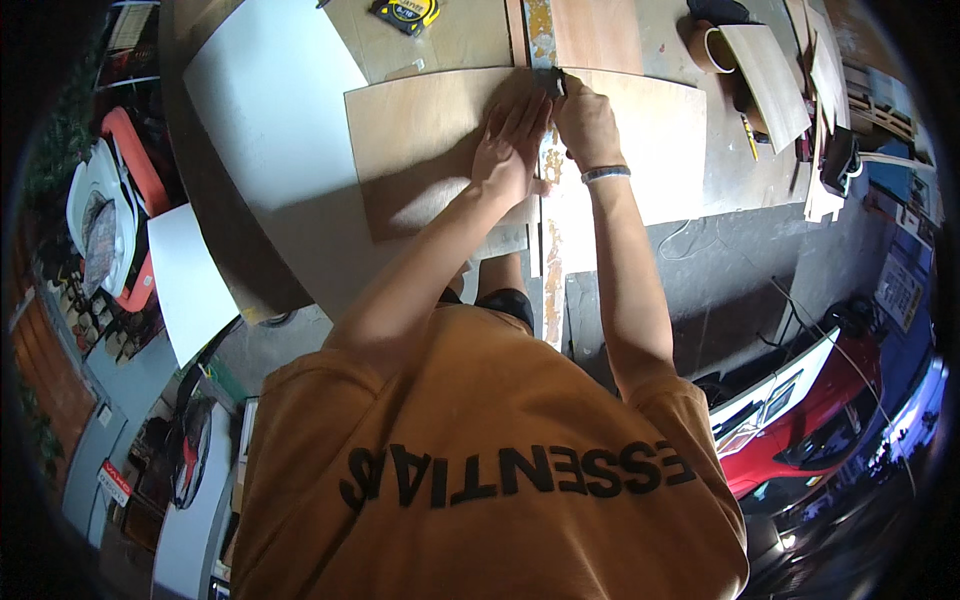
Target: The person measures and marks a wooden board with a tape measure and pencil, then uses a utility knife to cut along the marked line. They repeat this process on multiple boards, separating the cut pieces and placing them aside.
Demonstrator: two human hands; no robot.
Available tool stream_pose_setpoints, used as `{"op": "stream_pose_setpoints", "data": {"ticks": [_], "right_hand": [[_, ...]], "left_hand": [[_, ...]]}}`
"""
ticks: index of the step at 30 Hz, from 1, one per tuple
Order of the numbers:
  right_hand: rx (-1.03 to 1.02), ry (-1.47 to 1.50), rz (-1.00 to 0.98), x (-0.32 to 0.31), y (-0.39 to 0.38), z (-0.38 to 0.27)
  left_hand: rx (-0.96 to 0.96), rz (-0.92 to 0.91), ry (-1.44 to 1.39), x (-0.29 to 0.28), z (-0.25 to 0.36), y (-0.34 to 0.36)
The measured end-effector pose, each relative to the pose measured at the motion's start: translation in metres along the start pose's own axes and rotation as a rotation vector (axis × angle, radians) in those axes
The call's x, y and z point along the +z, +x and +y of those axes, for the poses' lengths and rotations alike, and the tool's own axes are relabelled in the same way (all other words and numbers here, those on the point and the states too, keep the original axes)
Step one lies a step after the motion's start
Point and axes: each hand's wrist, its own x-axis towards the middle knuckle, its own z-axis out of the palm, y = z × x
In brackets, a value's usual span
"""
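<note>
A thin plywood sheet lies across the table in front of me. Over it runs a long, narrow bar with flaking paint, pointing toward my body. My left hand lies stretched out on the plywood along the bar's left side, its thumb against the bar. Close beside it, at the sheet's far edge, my right hand is closed around a small dark tool. The tool touches or hovers just over the bar; its working end is hidden, so its kind does not show.
A yellow and black tape measure lies at the far side. White board sits on the left. Round container, wood offcuts and a yellow pencil-like stick are at far right. A red car stands lower right.
</note>
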Motion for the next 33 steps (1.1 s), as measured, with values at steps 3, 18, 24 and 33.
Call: {"op": "stream_pose_setpoints", "data": {"ticks": [3,18,24,33], "right_hand": [[-0.069,-0.081,0.038,0.000,-0.026,0.002],[0.123,0.054,-0.059,-0.041,-0.194,0.015],[-0.028,-0.010,0.156,-0.018,-0.026,-0.003],[-0.107,-0.128,0.085,0.001,-0.004,-0.002]], "left_hand": [[0.043,0.081,-0.036,0.003,-0.004,0.000],[0.016,0.016,0.009,0.009,-0.003,0.002],[-0.003,-0.025,0.032,0.001,0.002,0.000],[0.001,-0.009,0.009,0.000,-0.001,0.002]]}}
